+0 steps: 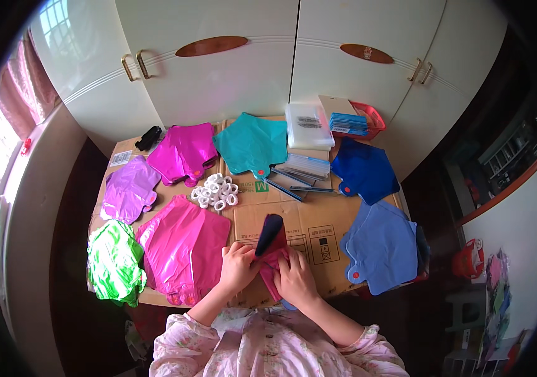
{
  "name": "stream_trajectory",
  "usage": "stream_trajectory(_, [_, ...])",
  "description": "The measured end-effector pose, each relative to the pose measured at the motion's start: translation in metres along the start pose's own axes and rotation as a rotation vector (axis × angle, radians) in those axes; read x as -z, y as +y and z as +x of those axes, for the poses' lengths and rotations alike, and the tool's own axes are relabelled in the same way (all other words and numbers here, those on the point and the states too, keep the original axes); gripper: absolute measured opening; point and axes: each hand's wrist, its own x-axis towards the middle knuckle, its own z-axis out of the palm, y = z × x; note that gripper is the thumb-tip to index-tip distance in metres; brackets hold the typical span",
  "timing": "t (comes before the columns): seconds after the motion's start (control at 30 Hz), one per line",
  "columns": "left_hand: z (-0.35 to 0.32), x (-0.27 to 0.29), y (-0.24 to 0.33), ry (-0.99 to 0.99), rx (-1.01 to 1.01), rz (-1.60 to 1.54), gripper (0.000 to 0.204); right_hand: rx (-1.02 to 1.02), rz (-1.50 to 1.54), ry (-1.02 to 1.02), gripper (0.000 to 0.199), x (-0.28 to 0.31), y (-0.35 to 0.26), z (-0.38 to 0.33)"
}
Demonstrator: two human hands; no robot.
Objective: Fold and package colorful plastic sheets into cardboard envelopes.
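Near the front edge of the table, both hands are closed on a folded bundle of flat foil balloons (271, 234), pink below with a dark navy part standing up at the top. My left hand (240, 266) pinches its left side. On the right side, the fingers of my right hand (296, 276) press against the pink foil; its fingertips are partly hidden. To the left lies a stack of hot-pink star-shaped foil balloons (185, 248), and to the right a light-blue stack (381, 248). A heap of small white rings (215, 191) sits beyond my left hand.
Around the cardboard-topped table (293, 217) lie green (116, 262), lilac (131, 191), magenta (183, 151), teal (253, 144) and dark-blue foil stacks (366, 169). Clear plastic sleeves (307, 125), slim packets (303, 173) and a red basket (376, 119) stand at the back, before white cabinets (218, 81).
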Motion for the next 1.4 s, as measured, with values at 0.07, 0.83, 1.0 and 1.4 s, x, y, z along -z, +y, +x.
stream_trajectory(0.07, [-0.001, 0.003, 0.002, 0.004, -0.058, 0.037, 0.015, 0.0, 0.006, 0.012, 0.033, 0.0, 0.0, 0.0])
stream_trajectory(0.83, [-0.012, 0.018, 0.015, -0.165, -0.234, 0.038, 0.05, -0.258, 0.612, -0.057, 0.032, -0.008, 0.01, -0.006])
stream_trajectory(1.0, [-0.021, 0.012, 0.008, -0.117, -0.374, 0.187, 0.045, -0.143, 0.612, 0.053, 0.037, 0.011, 0.002, 0.001])
stream_trajectory(1.4, [-0.022, 0.027, 0.011, -0.286, -0.446, 0.279, 0.051, -0.267, 0.677, -0.023, 0.071, -0.007, 0.018, -0.024])
